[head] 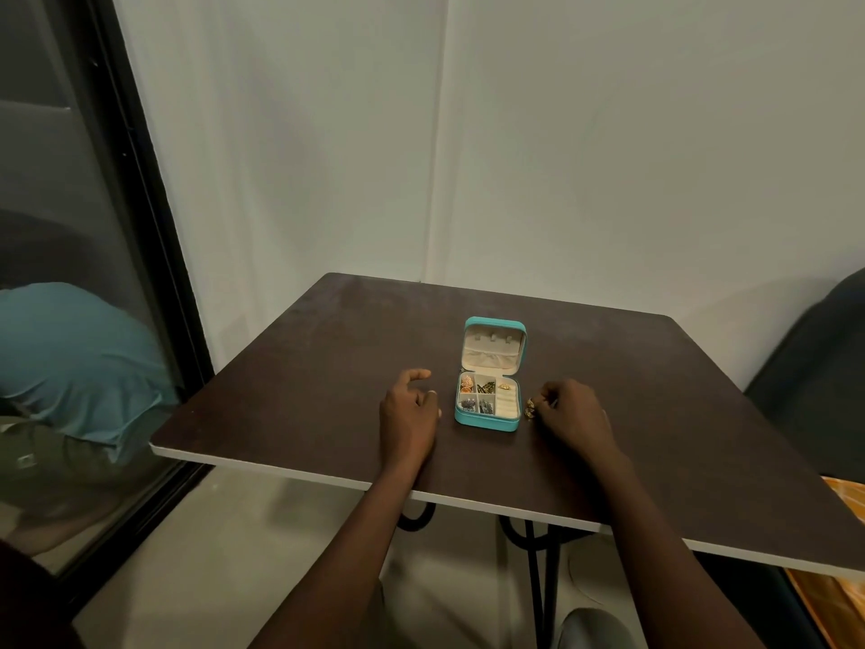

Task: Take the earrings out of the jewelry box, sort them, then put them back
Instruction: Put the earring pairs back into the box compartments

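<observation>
A small teal jewelry box [487, 423] lies open on the dark table [304, 367], its cream-lined lid [492, 345] standing up at the back. Several compartments hold earrings: a gold-orange pair [466, 383], dark ones [486, 386], a gold one [504, 386], bluish ones [468, 404]. My left hand [409, 409] rests on the table just left of the box, fingers loosely curled and apart, holding nothing. My right hand [568, 414] sits just right of the box, fingertips pinched on a gold earring [530, 408] at the table surface.
The table stands in a corner against white walls. A dark-framed glass door [117, 227] is on the left, with a teal cushion [75, 363] behind it. A dark chair [814, 367] stands at the right; orange fabric [842, 498] shows below the table's right edge.
</observation>
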